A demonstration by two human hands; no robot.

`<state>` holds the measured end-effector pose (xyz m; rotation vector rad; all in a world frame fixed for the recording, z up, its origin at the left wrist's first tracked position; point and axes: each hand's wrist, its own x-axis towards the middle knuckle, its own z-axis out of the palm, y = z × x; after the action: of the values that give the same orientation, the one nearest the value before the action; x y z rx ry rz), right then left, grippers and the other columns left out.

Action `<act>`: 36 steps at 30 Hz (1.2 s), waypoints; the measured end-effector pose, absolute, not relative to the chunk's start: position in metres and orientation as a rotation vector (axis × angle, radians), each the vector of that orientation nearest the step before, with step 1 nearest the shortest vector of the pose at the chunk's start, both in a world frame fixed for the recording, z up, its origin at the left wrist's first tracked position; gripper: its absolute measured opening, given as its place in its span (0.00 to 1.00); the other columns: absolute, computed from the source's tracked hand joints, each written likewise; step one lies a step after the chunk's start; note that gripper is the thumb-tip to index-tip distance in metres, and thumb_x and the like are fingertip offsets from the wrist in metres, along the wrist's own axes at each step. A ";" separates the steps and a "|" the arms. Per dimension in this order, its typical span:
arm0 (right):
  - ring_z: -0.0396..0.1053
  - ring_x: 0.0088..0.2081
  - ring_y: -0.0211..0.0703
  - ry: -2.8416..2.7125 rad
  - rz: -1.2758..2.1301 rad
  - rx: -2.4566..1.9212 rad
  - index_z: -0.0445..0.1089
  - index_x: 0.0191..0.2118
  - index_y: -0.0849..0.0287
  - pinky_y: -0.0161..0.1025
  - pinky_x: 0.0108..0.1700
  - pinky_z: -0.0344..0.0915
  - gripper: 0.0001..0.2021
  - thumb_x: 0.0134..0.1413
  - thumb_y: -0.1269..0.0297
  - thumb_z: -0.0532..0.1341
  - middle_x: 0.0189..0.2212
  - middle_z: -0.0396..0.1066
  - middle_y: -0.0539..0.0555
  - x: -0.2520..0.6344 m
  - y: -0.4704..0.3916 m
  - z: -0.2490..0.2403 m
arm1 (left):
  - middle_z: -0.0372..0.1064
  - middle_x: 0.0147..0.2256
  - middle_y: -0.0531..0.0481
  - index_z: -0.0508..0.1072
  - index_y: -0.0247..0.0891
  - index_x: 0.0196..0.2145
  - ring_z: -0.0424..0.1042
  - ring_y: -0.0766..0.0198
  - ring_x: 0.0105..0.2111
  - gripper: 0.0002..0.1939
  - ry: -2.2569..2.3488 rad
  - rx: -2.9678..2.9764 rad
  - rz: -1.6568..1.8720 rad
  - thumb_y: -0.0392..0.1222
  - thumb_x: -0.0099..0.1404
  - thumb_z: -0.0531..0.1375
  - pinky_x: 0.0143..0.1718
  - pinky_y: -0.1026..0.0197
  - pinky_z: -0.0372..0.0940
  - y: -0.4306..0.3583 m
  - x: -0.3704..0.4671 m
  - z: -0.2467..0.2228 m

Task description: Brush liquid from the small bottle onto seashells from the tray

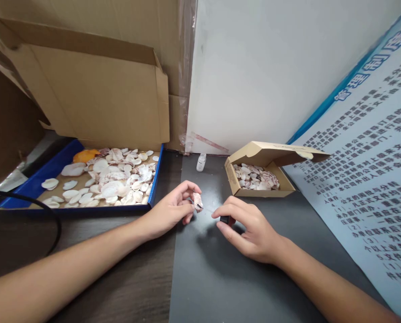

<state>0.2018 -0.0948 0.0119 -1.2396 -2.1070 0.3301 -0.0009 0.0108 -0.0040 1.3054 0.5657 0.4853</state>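
Seashell (198, 202) at frame centre, pinched in the left hand (172, 207), wants steadying; the right hand (250, 225) grasps a black cap (224, 219).

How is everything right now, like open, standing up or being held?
Blue box: lid open, shells inside
Small box: lid raised, more shells inside
Bottle: upright
Left hand: holding speckled shell
Right hand: holding black thing

Pink-and-white mottled shell (197, 200), plain black piece (224, 219)
Left, a blue box (54, 162) with white shells (111, 189) and one orange shell (85, 155); right, a pale-blue poster (358, 179) with dark lettering (356, 79); near, a dark-grey surface (207, 287).
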 end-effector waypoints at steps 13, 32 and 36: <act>0.68 0.29 0.37 -2.082 0.340 -1.342 0.69 0.44 0.56 0.36 0.33 0.67 0.06 0.64 0.67 0.57 0.33 0.69 0.51 0.202 -0.094 0.011 | 0.64 0.32 0.56 0.61 0.40 0.43 0.60 0.74 0.21 0.12 0.555 1.307 0.491 0.36 0.61 0.58 0.25 0.66 0.56 0.012 -0.002 -0.007; 0.68 0.29 0.37 -2.100 0.349 -1.300 0.69 0.45 0.56 0.36 0.33 0.67 0.06 0.64 0.68 0.57 0.33 0.69 0.51 0.202 -0.095 0.011 | 0.65 0.32 0.56 0.62 0.40 0.42 0.60 0.73 0.21 0.12 0.555 1.300 0.490 0.36 0.61 0.58 0.24 0.66 0.57 0.011 -0.001 -0.006; 0.67 0.28 0.37 -2.070 0.317 -1.360 0.69 0.43 0.57 0.36 0.32 0.66 0.05 0.63 0.68 0.57 0.32 0.68 0.51 0.202 -0.094 0.013 | 0.65 0.32 0.57 0.62 0.40 0.43 0.60 0.74 0.21 0.12 0.553 1.314 0.493 0.35 0.61 0.58 0.24 0.66 0.57 0.011 -0.001 -0.006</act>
<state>0.2016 -0.0938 0.0125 -1.3598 -2.0700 0.3165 -0.0012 0.0111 -0.0056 1.3136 0.5530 0.4932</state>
